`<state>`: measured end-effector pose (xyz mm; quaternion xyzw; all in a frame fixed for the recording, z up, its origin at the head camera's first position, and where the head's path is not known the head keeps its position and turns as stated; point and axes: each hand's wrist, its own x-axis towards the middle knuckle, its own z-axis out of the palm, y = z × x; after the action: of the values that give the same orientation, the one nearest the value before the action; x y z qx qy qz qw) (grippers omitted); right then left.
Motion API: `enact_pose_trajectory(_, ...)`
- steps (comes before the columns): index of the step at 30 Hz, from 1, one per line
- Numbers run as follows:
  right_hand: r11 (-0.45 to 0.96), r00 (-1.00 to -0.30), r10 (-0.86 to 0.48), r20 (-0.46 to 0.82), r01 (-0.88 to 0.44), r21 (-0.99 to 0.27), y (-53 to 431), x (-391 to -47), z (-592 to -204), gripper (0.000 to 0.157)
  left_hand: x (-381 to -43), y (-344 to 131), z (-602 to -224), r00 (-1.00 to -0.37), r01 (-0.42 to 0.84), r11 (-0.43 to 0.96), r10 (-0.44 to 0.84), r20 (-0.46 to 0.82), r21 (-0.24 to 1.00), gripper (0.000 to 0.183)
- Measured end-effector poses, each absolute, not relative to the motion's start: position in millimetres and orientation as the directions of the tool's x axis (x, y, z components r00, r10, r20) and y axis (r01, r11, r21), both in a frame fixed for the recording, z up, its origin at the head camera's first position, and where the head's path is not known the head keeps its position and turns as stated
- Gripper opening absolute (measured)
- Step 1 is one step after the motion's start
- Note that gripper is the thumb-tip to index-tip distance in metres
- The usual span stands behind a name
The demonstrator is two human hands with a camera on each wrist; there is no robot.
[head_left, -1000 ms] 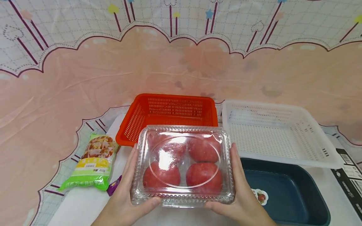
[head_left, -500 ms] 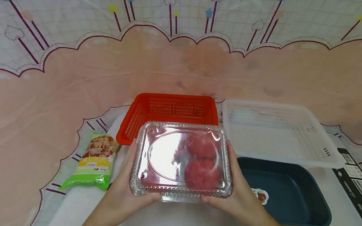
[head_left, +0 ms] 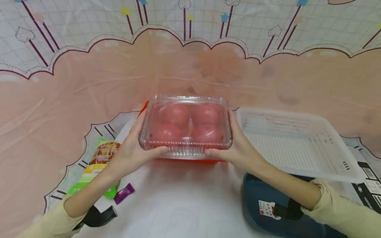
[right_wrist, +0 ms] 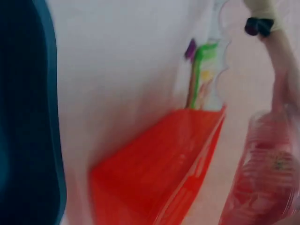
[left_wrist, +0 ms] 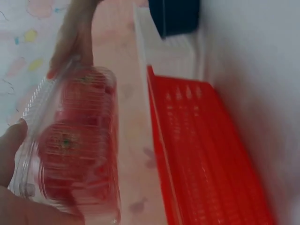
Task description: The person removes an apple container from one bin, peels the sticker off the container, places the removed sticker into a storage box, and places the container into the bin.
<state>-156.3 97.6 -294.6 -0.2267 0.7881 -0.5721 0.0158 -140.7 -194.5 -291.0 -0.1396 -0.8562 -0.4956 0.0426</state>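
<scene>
A clear plastic clamshell box [head_left: 186, 150] holds several red tomatoes [left_wrist: 65, 145], their green stem ends showing through the side wall. My left hand [head_left: 134, 148] grips its left side, thumb along the front edge. On the other side my right hand [head_left: 238, 148] holds it the same way. Both wrist views show the box raised above the red plastic basket [left_wrist: 201, 154], with a gap between its underside and the basket's rim. From the head view the box covers nearly all of the basket, leaving a red strip at the front and a corner at the back left.
Right of the basket stands a white perforated basket [head_left: 279, 148], with a dark blue tray [head_left: 253, 201] in front, partly under my right forearm. A green and yellow food bag [head_left: 98, 162] and a purple-wrapped sweet [head_left: 124, 193] lie on the left.
Both hands have carried the tomato box forward, away from me, from in front of the red basket to over it. My forearms and sleeves have come into view.
</scene>
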Motion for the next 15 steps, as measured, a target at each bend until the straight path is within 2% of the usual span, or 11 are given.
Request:
enact_pose_trajectory(8, 0.348, -0.917, -0.367, 0.155, -0.290, -0.892, 89.6, -207.0, -309.1, 0.109, -200.4, -203.0, -303.2, -0.950, 0.284, 0.518, 0.268, 0.162, 0.807, 0.095)
enact_pose_trajectory(11, 0.372, -0.928, -0.358, 0.107, -0.246, -0.895, 87.7, -220.3, -321.9, 0.104, -215.6, -204.8, -312.0, -0.958, 0.242, 0.564, 0.268, 0.102, 0.790, 0.099)
enact_pose_trajectory(15, 0.464, -0.952, -0.304, -0.038, -0.113, -0.879, 86.2, -228.9, -337.7, 0.105, -228.8, -206.8, -326.5, -0.963, 0.186, 0.630, 0.268, 0.014, 0.754, 0.110)
